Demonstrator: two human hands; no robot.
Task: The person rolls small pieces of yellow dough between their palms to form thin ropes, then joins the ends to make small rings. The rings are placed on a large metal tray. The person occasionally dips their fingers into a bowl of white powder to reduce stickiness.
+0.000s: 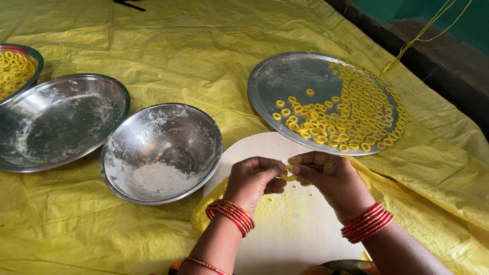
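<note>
My left hand (pixel 252 179) and my right hand (pixel 328 178) meet over a round white board (pixel 285 229) dusted with yellow crumbs. Between their fingertips they pinch a small yellow dough ring (pixel 289 175). Both wrists wear red bangles. Just beyond the hands lies a large steel plate (pixel 285 81) with several yellow dough rings (pixel 356 112) laid out over its right half. A lump of yellow dough (pixel 209 206) shows at the board's left edge, partly hidden by my left forearm.
A steel bowl (pixel 163 153) with white flour stands left of the board. Further left sit a flour-smeared steel dish (pixel 58 119) and another dish of rings (pixel 15 69). A yellow plastic sheet (pixel 193 46) covers the floor. A yellow string (pixel 417 35) runs at top right.
</note>
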